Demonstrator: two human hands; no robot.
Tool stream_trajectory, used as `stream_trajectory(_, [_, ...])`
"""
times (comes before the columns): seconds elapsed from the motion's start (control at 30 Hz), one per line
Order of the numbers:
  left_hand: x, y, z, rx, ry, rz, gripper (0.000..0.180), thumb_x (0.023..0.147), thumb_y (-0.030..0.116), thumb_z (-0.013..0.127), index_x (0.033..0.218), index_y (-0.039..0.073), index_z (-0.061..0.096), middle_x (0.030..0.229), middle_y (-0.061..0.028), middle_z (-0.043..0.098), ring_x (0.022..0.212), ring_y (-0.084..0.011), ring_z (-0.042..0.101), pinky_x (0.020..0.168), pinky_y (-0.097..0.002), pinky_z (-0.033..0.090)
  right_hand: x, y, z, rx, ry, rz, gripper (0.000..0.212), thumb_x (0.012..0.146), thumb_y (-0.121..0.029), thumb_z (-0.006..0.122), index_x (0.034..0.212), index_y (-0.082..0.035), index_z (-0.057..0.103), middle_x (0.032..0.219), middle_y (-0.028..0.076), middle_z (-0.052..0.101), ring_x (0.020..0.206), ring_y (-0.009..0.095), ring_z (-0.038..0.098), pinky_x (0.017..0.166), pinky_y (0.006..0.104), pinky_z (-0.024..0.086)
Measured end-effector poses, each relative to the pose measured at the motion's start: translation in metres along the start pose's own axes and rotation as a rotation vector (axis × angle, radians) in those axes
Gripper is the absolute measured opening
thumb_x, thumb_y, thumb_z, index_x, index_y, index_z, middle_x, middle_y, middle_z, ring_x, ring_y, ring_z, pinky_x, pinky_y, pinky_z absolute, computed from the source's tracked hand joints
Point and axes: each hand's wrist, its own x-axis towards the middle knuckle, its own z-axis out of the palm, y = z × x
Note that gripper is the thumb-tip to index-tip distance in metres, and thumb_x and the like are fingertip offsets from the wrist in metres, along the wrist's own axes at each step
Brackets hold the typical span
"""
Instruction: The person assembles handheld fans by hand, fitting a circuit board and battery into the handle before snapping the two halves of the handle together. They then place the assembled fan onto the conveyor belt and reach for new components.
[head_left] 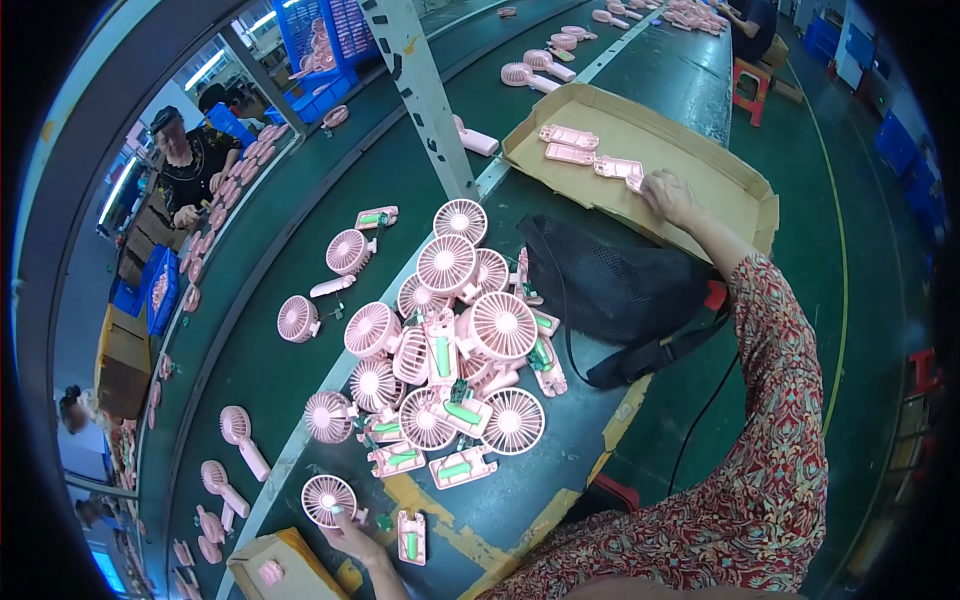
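Note:
My left hand (352,541) grips a pink handheld fan head (329,500) by its rim, near the bench's front edge. Beside it lies a pink handle half (411,537) with a green battery in it. At the far right, my right hand (670,198) reaches into a shallow cardboard tray (730,190). Its fingers are closed on the end of a pink handle shell (632,174); the fingertips are partly hidden. More pink shells (570,138) lie beside that one. Between my hands is a heap of fan heads (503,326) and opened handles with green batteries (462,468).
A black mesh bag (620,285) with a strap lies right of the heap. A small cardboard box (285,570) stands at the front left. The green conveyor (300,390) carries fans on the left. A metal post (420,90) rises beyond the heap. Co-workers sit across the line.

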Motion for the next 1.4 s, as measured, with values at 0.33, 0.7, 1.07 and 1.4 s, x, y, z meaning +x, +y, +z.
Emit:
stream_trajectory(0.33, [0.000, 0.002, 0.009, 0.012, 0.026, 0.003, 0.035, 0.088, 0.022, 0.056, 0.115, 0.000, 0.051, 0.095, -0.0068, 0.060, 0.071, -0.0107, 0.056, 0.055, -0.0208, 0.044, 0.061, -0.003, 0.026, 0.097, 0.079, -0.003, 0.031, 0.077, -0.016, 0.054, 0.103, 0.001, 0.054, 0.113, 0.019, 0.057, 0.110, 0.034, 0.051, 0.090, 0.0431, 0.045])
stream_trajectory(0.7, [-0.001, 0.002, 0.010, -0.022, 0.112, 0.037, 0.027, 0.090, 0.025, 0.053, 0.105, 0.003, 0.053, 0.076, -0.0014, 0.058, 0.050, -0.0036, 0.044, 0.042, -0.0170, 0.030, 0.146, -0.032, 0.015, 0.304, 0.116, 0.053, 0.045, 0.072, -0.022, 0.063, 0.112, -0.003, 0.056, 0.102, 0.023, 0.062, 0.099, 0.035, 0.059, 0.086, 0.0445, 0.045])
stream_trajectory(1.07, [-0.004, 0.011, 0.010, -0.035, 0.081, -0.069, 0.048, 0.088, 0.026, 0.057, 0.127, 0.004, 0.041, 0.099, -0.0069, 0.058, 0.068, -0.0095, 0.056, 0.046, -0.0182, 0.044, 0.202, -0.063, 0.031, 0.149, -0.458, 0.284, 0.090, 0.054, -0.038, 0.077, 0.129, -0.001, 0.043, 0.116, 0.020, 0.058, 0.105, 0.033, 0.058, 0.089, 0.0384, 0.047])
stream_trajectory(1.4, [-0.004, 0.018, 0.014, -0.082, 0.057, -0.043, 0.046, 0.087, 0.025, 0.059, 0.125, 0.004, 0.043, 0.102, -0.0069, 0.058, 0.070, -0.0102, 0.057, 0.046, -0.0177, 0.046, 0.181, -0.087, 0.000, 0.146, -0.608, 0.410, 0.041, 0.058, -0.033, 0.072, 0.080, 0.003, 0.069, 0.082, 0.017, 0.066, 0.081, 0.027, 0.063, 0.072, 0.0344, 0.052])
